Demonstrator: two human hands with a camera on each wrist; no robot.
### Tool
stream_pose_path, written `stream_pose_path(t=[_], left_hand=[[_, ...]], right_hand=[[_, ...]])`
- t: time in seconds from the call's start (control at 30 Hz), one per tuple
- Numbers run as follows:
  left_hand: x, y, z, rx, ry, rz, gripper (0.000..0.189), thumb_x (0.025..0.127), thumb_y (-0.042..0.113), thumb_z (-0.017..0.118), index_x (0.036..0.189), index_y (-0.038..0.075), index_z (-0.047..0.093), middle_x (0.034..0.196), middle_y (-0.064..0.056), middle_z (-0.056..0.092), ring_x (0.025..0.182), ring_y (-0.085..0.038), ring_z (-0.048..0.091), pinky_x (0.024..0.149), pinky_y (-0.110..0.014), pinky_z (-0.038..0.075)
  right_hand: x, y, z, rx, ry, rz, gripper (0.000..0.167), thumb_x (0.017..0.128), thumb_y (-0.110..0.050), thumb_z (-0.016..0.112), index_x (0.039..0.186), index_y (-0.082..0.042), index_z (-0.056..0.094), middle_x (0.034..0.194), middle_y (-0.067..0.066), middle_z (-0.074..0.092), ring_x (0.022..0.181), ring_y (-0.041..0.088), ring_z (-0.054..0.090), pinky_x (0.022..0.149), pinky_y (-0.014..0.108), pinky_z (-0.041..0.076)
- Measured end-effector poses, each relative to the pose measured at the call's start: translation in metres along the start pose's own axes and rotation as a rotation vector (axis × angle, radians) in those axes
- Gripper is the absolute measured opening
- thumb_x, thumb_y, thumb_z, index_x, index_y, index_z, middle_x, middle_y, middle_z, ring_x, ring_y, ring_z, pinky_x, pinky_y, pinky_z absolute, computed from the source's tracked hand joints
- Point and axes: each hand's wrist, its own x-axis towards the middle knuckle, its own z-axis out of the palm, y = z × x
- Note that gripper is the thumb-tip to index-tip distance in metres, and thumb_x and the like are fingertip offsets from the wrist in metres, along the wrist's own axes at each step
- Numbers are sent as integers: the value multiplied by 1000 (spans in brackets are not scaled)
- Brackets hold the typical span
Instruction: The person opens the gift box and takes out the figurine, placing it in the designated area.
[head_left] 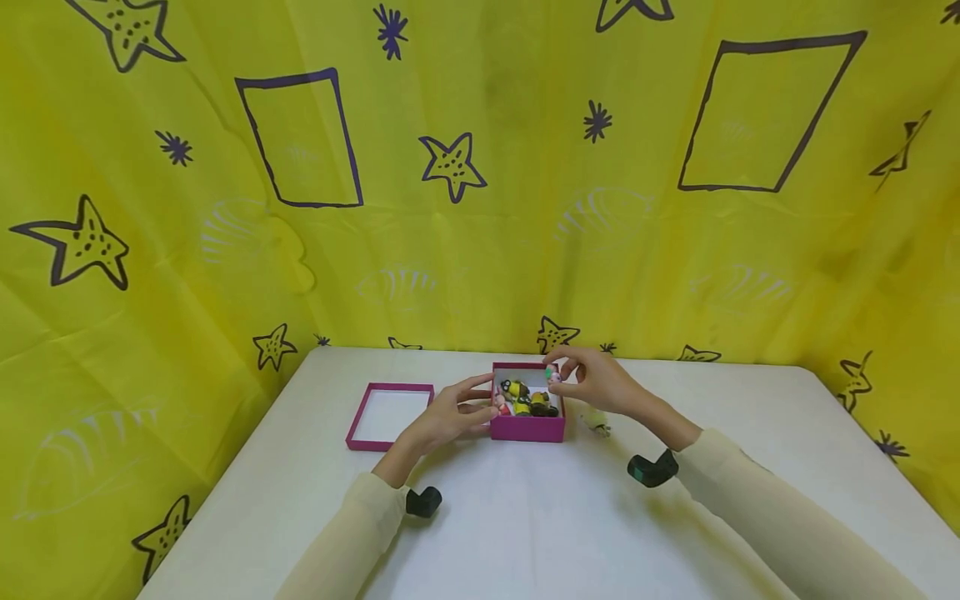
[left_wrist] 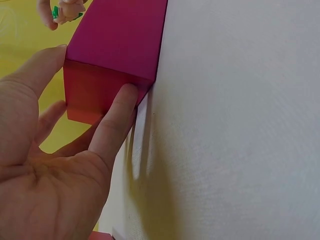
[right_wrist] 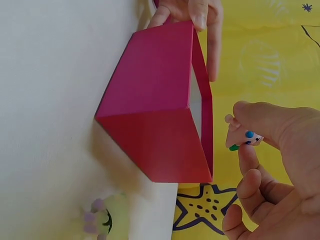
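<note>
An open magenta box (head_left: 527,428) stands on the table with several small toy figurines (head_left: 517,389) inside. My left hand (head_left: 446,414) rests against its left end; in the left wrist view the extended fingers (left_wrist: 117,117) touch the side wall, one fingertip right at the upper edge. Above the box's right rim, my right hand (head_left: 600,382) pinches a small pink toy figurine (right_wrist: 243,135) between thumb and index finger. Green and blue bits show on this figurine, and its other fingers (right_wrist: 252,187) curl loosely beneath.
The box lid (head_left: 390,444), white inside with a magenta rim, lies left of the box. A pale yellow-green toy (head_left: 597,421) lies on the white table (head_left: 540,517) just right of the box, below my right hand. A yellow patterned curtain (head_left: 495,250) hangs behind.
</note>
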Motion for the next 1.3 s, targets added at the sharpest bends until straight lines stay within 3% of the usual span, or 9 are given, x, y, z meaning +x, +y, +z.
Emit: stream_pose_path(t=[0.47,1.3], left_hand=[[1,0,-1,-7,-8,5,70,98,20,73,159,20,40,148,-17,54,130,-34,58,98,-39,56],[2,-3,-2,4,0,-4,68,97,24,74,158,23,43,150,-15,52,130,-33,59,100,-39,55]], right_hand=[[-19,15,-13,-37,20,32,39,88,-18,83,122,-4,71,84,-1,67,73,21,51,62,28,42],[-61,43,-36,-60,58,105,34,87,-23,84,117,-11,73,80,-5,66,68,16,49,56,25,39]])
